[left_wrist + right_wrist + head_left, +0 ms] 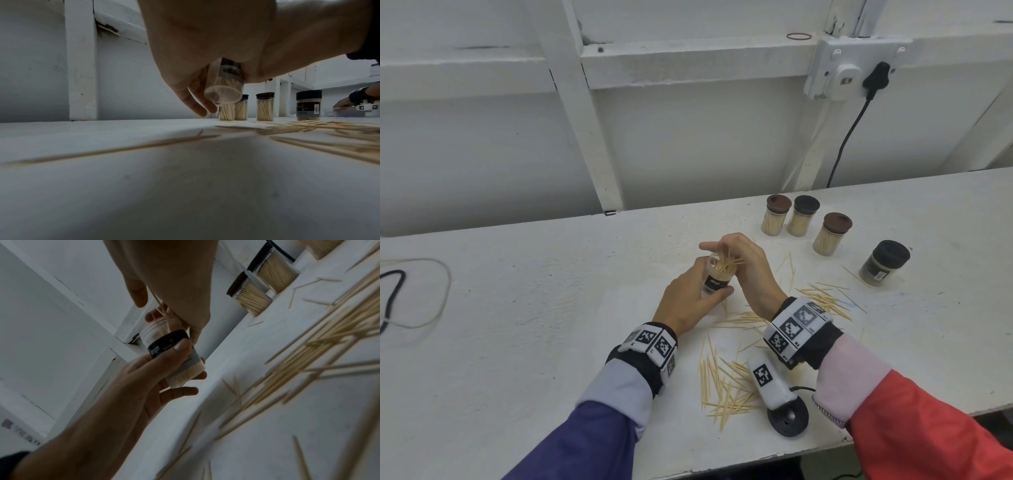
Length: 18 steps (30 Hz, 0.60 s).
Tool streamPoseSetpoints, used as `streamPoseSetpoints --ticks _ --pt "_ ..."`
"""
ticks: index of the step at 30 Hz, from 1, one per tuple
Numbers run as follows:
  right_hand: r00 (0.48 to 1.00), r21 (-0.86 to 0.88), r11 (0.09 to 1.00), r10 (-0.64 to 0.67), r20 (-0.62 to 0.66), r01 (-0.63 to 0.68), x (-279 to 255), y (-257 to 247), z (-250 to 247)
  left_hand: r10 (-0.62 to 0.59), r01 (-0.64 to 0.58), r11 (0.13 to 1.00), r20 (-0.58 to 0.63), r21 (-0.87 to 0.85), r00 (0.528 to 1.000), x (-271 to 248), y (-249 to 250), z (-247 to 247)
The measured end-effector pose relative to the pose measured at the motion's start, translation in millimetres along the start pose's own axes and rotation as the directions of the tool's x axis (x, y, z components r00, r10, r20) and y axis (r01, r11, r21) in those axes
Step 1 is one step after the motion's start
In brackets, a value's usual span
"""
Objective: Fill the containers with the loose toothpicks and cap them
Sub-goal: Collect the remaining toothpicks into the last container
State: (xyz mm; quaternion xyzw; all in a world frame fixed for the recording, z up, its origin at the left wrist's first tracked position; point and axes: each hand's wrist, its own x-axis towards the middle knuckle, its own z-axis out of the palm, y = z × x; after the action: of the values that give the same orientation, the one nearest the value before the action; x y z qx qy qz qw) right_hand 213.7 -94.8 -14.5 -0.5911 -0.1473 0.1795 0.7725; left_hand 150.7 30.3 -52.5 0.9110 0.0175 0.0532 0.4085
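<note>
My left hand [710, 277] grips a clear container [717, 284] with a black label, tilted and raised off the white table [517, 325]. The container is uncapped and partly filled. My right hand [722, 251] sits over its mouth, pinching a bunch of toothpicks [727, 263] that stick into the opening. From the right wrist view, the left thumb lies on the label of the container [174, 353]. The left wrist view looks up at the container's base [224, 95]. Loose toothpicks [726, 387] lie near me, and more toothpicks [822, 298] lie to the right.
Three capped slim jars [803, 216] of toothpicks stand at the back right, with a wider black-capped jar [883, 263] beside them. A cable [393, 298] loops at the far left. A wall socket [852, 68] hangs above. Another person's hand [345, 102] shows far right.
</note>
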Motion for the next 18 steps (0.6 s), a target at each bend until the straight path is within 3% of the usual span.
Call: streamPoseSetpoints --ticks 4,8,18 --pt "0.999 -0.093 0.996 -0.001 -0.05 -0.004 1 1 1 0.006 -0.006 1.0 0.007 -0.016 1.0 -1 1 0" --pt "0.999 -0.148 0.988 -0.04 0.001 0.04 0 7 0 0.022 -0.022 1.0 -0.014 -0.02 1.0 -1 2 -1" --pt "1.0 -0.1 0.995 0.009 -0.021 -0.011 -3 5 -4 -0.014 0.014 1.0 -0.084 -0.003 0.996 -2 3 -3"
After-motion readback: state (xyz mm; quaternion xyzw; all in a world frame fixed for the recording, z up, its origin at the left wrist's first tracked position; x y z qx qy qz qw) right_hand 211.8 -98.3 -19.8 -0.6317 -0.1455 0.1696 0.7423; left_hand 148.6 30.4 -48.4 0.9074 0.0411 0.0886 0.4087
